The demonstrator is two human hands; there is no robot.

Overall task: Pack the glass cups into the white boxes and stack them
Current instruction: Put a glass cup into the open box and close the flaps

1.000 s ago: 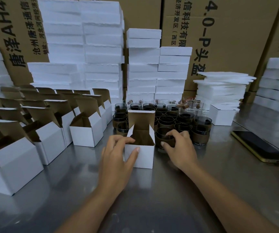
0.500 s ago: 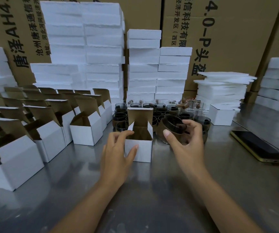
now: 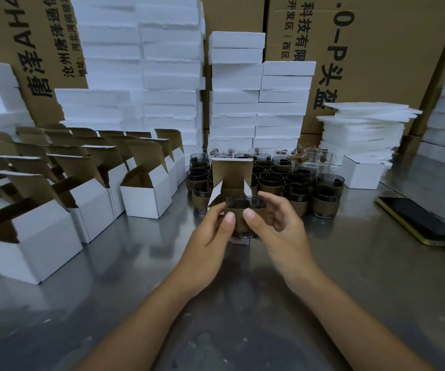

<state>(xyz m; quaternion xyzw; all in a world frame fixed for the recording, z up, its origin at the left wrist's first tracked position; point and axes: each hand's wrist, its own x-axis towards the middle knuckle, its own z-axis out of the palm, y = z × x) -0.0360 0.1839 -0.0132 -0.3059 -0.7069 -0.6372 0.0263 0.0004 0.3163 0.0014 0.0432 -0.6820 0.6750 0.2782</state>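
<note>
left hand [image 3: 210,232] has left the box front, joins right hand [image 3: 278,223], both pinching one glass cup [image 3: 244,222] | cup now centred at open white box [image 3: 232,172], previously right of it | upright, mouth up, long axis vertical | spare cups [image 3: 296,183] behind

The cup [image 3: 242,206] has left the cluster of cups [image 3: 296,183] at the back of the worktop [image 3: 242,303]. It is now lifted and upright in front of the open box [image 3: 232,170], hiding most of the box's front. The right grip [image 3: 274,223], which held it tilted beside the box half a second ago, has carried it to the middle. The left grip [image 3: 210,231] has let go of the box's side and now pinches the cup's brown sleeve too.
</note>
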